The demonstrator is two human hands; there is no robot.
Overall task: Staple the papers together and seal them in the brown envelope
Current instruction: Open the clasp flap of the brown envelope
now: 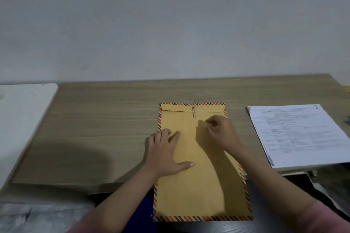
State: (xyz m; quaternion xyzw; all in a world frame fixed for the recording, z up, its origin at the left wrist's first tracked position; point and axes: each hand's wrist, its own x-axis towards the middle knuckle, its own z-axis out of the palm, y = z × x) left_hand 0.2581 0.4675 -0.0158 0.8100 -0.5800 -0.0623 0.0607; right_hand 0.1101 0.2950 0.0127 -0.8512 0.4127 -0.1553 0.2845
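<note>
A brown envelope [198, 185] with a red-and-dark striped border lies lengthwise on the wooden table [106, 119], its near end hanging past the table's front edge. Its flap at the far end is folded down, with a string clasp [194, 111] in the middle. My left hand [166, 155] rests flat on the envelope's left half, fingers spread. My right hand [220, 130] hovers over the upper right part, just below the clasp, fingers curled and pinched together; nothing visible is held. A stack of printed white papers [301, 134] lies to the right of the envelope.
A white board or tabletop [24, 111] adjoins the table's left end. A grey wall stands right behind the table. Below the front edge are dark surfaces, a blue object [145, 206] and crumpled plastic [37, 215] at the lower left.
</note>
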